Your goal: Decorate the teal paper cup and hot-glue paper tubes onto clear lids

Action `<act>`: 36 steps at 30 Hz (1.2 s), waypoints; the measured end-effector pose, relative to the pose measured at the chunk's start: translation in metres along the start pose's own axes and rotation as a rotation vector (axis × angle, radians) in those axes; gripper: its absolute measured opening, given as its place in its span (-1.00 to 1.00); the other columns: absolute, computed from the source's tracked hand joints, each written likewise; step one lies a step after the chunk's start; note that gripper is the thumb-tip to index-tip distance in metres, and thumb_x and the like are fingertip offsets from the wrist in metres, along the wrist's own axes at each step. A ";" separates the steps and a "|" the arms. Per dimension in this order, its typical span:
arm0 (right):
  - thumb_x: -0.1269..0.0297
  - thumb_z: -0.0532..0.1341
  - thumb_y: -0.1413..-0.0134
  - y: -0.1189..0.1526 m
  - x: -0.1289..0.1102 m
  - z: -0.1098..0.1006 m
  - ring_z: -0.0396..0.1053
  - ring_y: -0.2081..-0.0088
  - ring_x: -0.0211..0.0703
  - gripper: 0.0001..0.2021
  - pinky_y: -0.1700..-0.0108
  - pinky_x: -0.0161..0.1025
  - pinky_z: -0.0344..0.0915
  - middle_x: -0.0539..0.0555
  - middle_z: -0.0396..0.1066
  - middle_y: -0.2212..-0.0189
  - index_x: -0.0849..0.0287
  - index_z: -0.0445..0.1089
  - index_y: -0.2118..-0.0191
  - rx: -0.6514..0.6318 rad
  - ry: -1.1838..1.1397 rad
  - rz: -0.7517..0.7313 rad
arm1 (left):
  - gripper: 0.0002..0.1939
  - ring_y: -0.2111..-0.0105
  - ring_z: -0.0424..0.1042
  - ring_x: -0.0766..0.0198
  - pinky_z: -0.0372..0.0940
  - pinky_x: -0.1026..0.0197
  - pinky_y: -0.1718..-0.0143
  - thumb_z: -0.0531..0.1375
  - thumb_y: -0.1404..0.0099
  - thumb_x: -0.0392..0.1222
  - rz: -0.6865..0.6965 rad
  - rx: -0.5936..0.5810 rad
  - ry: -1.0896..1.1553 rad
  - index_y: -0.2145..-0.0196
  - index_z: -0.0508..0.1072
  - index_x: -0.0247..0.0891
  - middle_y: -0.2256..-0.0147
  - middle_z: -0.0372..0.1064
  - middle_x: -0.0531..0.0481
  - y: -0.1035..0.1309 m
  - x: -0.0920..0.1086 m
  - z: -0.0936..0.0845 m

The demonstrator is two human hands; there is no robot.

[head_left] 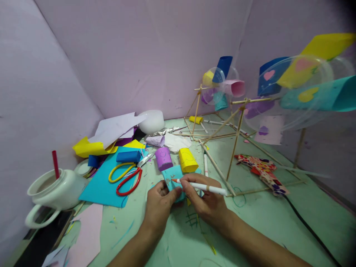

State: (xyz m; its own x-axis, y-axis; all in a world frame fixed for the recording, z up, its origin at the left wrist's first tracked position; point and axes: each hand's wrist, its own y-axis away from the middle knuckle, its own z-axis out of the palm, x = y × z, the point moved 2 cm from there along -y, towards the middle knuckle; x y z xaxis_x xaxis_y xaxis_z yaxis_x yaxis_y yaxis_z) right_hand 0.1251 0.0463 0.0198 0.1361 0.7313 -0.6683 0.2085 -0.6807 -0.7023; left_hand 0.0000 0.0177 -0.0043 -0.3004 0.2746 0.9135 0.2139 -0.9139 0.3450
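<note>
Near the middle of the table, my left hand (pixel 160 203) grips a light blue paper piece (pixel 172 174) that bears small brown marks. A white marker (pixel 210 188) with a brownish tip is pinched in my right hand (pixel 205 198), its tip at the paper's surface. Just beyond the paper stand a purple paper roll (pixel 163 158) and a yellow paper roll (pixel 188 160) with drawn lines. Scissors (pixel 129 181) with one yellow and one red handle lie to the left, beside a dark blue roll (pixel 128 157) on a blue sheet (pixel 104 189).
Two stick frames (pixel 236 146) carry paper-bladed wheels at the right. A patterned cloth-covered tool (pixel 261 170) with a black cord lies beneath one. At the left are a white pot (pixel 66 189), a pink sheet (pixel 87 233) and piled papers (pixel 114 128). Another marker (pixel 205 165) lies beyond my right hand.
</note>
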 end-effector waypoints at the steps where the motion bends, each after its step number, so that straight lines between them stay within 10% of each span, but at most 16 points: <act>1: 0.49 0.16 -0.08 0.000 0.000 0.000 0.44 0.47 -0.25 -0.88 0.39 -0.36 0.36 0.06 0.49 0.51 0.22 0.42 0.41 -0.008 -0.008 0.002 | -0.52 0.29 0.48 0.15 0.36 0.20 0.28 0.40 0.10 -0.10 0.003 0.007 0.005 0.22 0.47 -0.38 0.31 0.53 -0.16 0.000 0.000 0.000; 22: 0.45 0.17 -0.06 0.000 -0.001 -0.001 0.39 0.54 -0.24 -0.87 0.48 -0.32 0.34 0.01 0.44 0.58 0.17 0.41 0.45 0.012 -0.040 0.095 | -0.51 0.36 0.48 0.15 0.36 0.22 0.39 0.40 0.10 -0.08 -0.019 -0.012 0.003 0.21 0.46 -0.37 0.32 0.52 -0.17 0.003 0.001 0.001; 30: 0.23 0.14 -0.14 -0.004 0.020 -0.010 0.45 0.34 -0.15 -0.83 0.23 -0.17 0.37 0.04 0.49 0.40 0.10 0.40 0.18 0.236 -0.212 0.438 | -0.58 0.47 0.42 0.24 0.35 0.20 0.42 0.37 0.08 -0.16 -0.003 -0.095 0.088 0.25 0.45 -0.37 0.43 0.48 -0.07 0.002 0.002 -0.003; 36: 0.15 0.28 0.09 -0.005 0.031 0.002 0.38 0.43 -0.20 -0.65 0.36 -0.25 0.31 -0.03 0.40 0.44 0.12 0.29 0.16 -0.069 -0.573 0.736 | -0.64 0.53 0.39 0.27 0.34 0.23 0.51 0.36 0.08 -0.15 -0.045 -0.217 0.118 0.31 0.47 -0.36 0.49 0.43 -0.03 0.006 0.005 -0.001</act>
State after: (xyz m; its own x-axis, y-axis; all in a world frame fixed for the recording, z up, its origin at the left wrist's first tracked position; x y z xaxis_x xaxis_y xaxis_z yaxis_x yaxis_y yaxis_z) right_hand 0.1260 0.0717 0.0019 -0.2379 -0.0283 -0.9709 0.3189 -0.9465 -0.0505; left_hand -0.0012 0.0134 0.0025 -0.4141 0.2909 0.8625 -0.0032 -0.9480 0.3182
